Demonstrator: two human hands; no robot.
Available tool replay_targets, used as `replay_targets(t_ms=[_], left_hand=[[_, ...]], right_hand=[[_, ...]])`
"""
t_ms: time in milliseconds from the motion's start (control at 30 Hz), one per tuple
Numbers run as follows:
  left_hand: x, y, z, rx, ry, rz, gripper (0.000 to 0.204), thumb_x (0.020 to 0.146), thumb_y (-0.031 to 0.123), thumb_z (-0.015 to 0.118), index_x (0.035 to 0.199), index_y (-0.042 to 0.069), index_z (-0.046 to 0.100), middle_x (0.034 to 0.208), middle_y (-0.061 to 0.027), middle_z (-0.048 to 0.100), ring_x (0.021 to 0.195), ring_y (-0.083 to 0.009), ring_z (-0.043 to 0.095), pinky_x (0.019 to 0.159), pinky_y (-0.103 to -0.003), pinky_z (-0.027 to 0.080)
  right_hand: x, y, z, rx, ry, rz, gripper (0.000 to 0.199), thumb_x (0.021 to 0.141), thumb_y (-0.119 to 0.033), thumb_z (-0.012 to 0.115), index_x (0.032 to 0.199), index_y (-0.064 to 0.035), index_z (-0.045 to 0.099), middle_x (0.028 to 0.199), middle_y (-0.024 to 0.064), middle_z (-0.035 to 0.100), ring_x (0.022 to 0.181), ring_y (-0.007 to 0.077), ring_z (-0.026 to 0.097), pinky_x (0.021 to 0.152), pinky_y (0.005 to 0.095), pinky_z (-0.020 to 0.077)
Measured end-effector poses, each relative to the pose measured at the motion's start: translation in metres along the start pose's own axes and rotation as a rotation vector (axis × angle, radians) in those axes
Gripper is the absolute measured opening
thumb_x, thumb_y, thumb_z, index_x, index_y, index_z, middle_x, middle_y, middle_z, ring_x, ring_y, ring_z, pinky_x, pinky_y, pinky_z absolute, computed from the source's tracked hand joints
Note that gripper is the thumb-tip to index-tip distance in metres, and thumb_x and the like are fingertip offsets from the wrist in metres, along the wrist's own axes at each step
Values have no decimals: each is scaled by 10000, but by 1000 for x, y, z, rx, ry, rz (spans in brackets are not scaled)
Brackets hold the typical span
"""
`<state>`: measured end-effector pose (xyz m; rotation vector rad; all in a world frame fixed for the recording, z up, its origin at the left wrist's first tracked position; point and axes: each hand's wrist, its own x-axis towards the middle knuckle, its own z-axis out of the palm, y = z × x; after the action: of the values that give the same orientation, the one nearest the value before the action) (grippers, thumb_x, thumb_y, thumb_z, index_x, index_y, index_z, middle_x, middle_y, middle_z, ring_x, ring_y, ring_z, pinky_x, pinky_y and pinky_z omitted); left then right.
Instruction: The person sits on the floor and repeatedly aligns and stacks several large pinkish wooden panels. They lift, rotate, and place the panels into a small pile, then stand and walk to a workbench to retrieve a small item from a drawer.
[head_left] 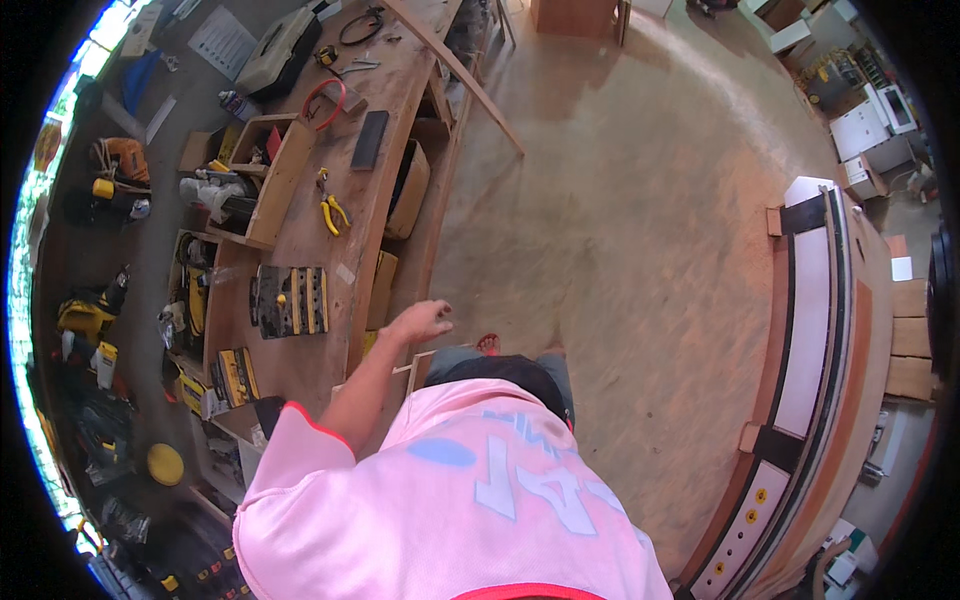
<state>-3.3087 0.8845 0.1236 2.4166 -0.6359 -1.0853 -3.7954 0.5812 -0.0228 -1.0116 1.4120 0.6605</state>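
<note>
My left hand (pixel 420 322) hangs just off the front edge of the wooden workbench (pixel 345 270). Its fingers are loosely curled and apart, and I see nothing in them. The nearest item on the bench is a black and yellow case (pixel 290 300), ridged and lying flat. Farther along lie pliers (pixel 333 212) with yellow handles and a dark rectangular block (pixel 370 140). My right hand is out of view, and my pink shirt fills the lower middle.
A wooden strip (pixel 465 85) juts from the bench over the floor. Wooden trays (pixel 280 185) of tools, a toolbox (pixel 275 55) and a red hose loop (pixel 340 110) sit on the left. A long machine (pixel 805 310) with white panels runs along the right.
</note>
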Motion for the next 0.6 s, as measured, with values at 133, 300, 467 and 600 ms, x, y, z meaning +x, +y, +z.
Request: replay_targets(t_ms=[133, 300, 467, 600], left_hand=[[53, -28, -19, -262, 166, -119, 488, 914, 362, 685, 1275, 37, 642, 1222, -200, 698, 1148, -336, 667, 986, -400, 518], [109, -87, 12, -381, 339, -320, 520, 897, 407, 686, 1233, 11, 655, 1113, -193, 731, 1077, -317, 698, 925, -408, 536], [108, -106, 80, -577, 125, -674, 302, 816, 320, 678, 730, 33, 712, 666, -146, 671, 641, -203, 676, 611, -364, 519], [137, -64, 104, -427, 219, -488, 430, 889, 418, 664, 714, 26, 687, 682, -144, 680, 640, -205, 668, 601, -378, 524]], right_hand=[[16, -55, 7, 21, -18, 39, 214, 949, -320, 588, 900, -116, 632, 755, 32, 622, 653, 155, 575, 512, 312, 431], [60, -180, -2, 42, -44, 50, 212, 941, -316, 593, 889, -114, 631, 738, 34, 617, 634, 153, 569, 505, 307, 425], [120, -354, -61, 93, 27, 23, 210, 933, -311, 597, 878, -112, 630, 721, 36, 612, 616, 151, 564, 499, 303, 420], [141, -539, -170, 149, 256, -303, 249, 926, -296, 546, 776, -105, 599, 620, 18, 564, 507, 147, 526, 435, 295, 389]])
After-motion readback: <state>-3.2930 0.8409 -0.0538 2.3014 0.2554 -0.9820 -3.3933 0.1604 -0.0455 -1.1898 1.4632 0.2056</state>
